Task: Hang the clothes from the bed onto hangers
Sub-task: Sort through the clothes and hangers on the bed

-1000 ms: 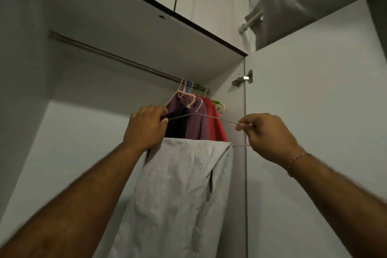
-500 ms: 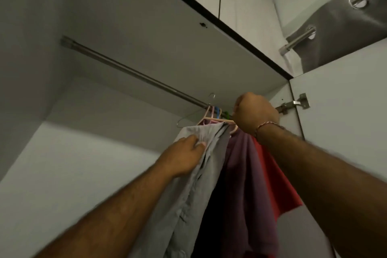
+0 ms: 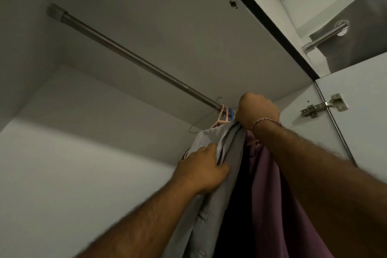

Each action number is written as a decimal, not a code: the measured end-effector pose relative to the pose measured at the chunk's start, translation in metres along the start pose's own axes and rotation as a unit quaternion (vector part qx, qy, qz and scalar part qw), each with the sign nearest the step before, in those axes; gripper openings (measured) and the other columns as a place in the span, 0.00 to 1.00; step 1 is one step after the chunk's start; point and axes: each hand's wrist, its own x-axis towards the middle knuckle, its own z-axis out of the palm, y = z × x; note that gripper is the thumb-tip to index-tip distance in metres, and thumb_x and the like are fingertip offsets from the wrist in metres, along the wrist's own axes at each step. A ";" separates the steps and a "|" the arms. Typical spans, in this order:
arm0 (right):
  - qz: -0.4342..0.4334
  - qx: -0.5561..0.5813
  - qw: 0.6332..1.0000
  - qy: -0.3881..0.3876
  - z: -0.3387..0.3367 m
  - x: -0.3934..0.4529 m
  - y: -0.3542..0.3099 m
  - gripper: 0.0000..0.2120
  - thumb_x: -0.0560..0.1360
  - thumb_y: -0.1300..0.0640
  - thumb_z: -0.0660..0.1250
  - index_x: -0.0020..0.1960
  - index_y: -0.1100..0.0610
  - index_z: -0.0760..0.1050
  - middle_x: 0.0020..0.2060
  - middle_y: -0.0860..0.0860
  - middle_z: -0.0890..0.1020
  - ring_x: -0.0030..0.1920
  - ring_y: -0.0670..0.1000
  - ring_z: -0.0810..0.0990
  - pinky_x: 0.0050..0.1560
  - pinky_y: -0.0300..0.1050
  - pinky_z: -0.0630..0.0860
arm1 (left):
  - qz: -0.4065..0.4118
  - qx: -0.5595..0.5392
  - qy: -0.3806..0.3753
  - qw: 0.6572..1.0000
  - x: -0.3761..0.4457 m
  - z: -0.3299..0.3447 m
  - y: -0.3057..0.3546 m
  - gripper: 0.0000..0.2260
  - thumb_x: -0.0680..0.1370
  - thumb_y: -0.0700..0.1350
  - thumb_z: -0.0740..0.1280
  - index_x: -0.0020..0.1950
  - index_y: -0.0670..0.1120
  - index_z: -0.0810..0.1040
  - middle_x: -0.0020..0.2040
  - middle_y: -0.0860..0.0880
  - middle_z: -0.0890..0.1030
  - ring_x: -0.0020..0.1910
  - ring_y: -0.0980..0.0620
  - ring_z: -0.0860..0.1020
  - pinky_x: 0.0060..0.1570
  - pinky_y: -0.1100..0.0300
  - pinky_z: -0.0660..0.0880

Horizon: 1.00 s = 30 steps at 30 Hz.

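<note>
Fingers (image 3: 222, 168) lower on grey garment (image 3: 211, 138)

A white wardrobe interior (image 3: 88, 174) was seen from below, dimly lit, with a brighter band of light across its back panel. A metal rail (image 3: 134, 58) ran from the left wall toward the right under a white shelf panel (image 3: 167, 16) edged in black. A small hole (image 3: 232, 3) was visible in that panel. An open white door (image 3: 360, 132) was fixed by a metal hinge (image 3: 323, 107). Above it, a grey curtain (image 3: 364, 44) was threaded on a curtain rod (image 3: 324, 36) through an eyelet.
</note>
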 end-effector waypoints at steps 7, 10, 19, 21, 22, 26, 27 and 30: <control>-0.019 -0.011 0.999 -0.027 0.025 0.014 0.006 0.04 0.77 0.56 0.66 0.49 0.56 0.79 0.45 0.57 0.80 0.41 0.61 0.76 0.47 0.50 0.77 | 0.029 0.027 0.013 0.999 0.004 0.017 -0.015 0.22 0.79 0.63 0.61 0.68 0.53 0.68 0.66 0.47 0.77 0.63 0.43 0.77 0.59 0.46 0.75; -0.025 -0.026 0.999 -0.022 0.031 0.020 0.008 0.06 0.77 0.56 0.66 0.50 0.56 0.80 0.43 0.57 0.79 0.42 0.61 0.77 0.49 0.52 0.80 | 0.036 0.033 0.015 0.999 0.002 0.024 -0.016 0.22 0.80 0.62 0.61 0.70 0.54 0.67 0.67 0.48 0.76 0.63 0.44 0.76 0.61 0.43 0.74; -0.067 0.003 0.994 -0.088 0.035 0.033 0.040 0.11 0.77 0.55 0.66 0.54 0.58 0.83 0.56 0.58 0.84 0.53 0.62 0.81 0.55 0.50 0.79 | 0.039 0.071 0.062 0.995 0.000 0.044 0.002 0.30 0.81 0.61 0.58 0.80 0.51 0.58 0.74 0.47 0.69 0.71 0.44 0.70 0.67 0.42 0.70; -0.067 0.032 0.994 -0.075 0.030 0.026 0.057 0.12 0.78 0.52 0.65 0.54 0.56 0.85 0.55 0.57 0.85 0.54 0.62 0.82 0.55 0.49 0.78 | 0.040 0.129 0.137 0.981 -0.004 0.052 0.015 0.35 0.78 0.60 0.55 0.83 0.49 0.54 0.79 0.47 0.65 0.75 0.45 0.67 0.70 0.39 0.66; -0.068 0.039 0.995 -0.060 0.026 0.020 0.066 0.13 0.79 0.50 0.64 0.54 0.55 0.84 0.54 0.57 0.85 0.54 0.62 0.82 0.54 0.49 0.78 | 0.048 0.144 0.177 0.972 -0.006 0.056 0.023 0.36 0.77 0.59 0.56 0.83 0.48 0.55 0.80 0.46 0.64 0.77 0.45 0.65 0.71 0.38 0.64; -0.077 0.054 0.995 -0.015 0.007 -0.011 0.116 0.17 0.80 0.44 0.61 0.63 0.49 0.80 0.55 0.55 0.85 0.57 0.59 0.82 0.59 0.54 0.78 | 0.094 0.155 0.237 0.954 -0.007 0.076 0.064 0.39 0.76 0.56 0.61 0.84 0.45 0.51 0.85 0.43 0.52 0.83 0.44 0.52 0.78 0.34 0.53; -0.084 0.043 0.995 -0.016 0.001 -0.020 0.133 0.18 0.81 0.44 0.61 0.66 0.49 0.78 0.56 0.54 0.85 0.59 0.58 0.81 0.60 0.54 0.78 | 0.107 0.158 0.240 0.952 -0.009 0.081 0.079 0.40 0.76 0.55 0.61 0.84 0.45 0.50 0.85 0.43 0.50 0.84 0.44 0.50 0.78 0.33 0.51; -0.129 -0.053 0.990 -0.022 -0.027 -0.056 0.187 0.22 0.81 0.46 0.61 0.73 0.50 0.71 0.62 0.52 0.81 0.63 0.58 0.78 0.60 0.57 0.76 | 0.134 0.154 0.234 0.951 -0.017 0.098 0.135 0.39 0.77 0.54 0.57 0.84 0.44 0.48 0.85 0.43 0.50 0.84 0.44 0.49 0.78 0.34 0.50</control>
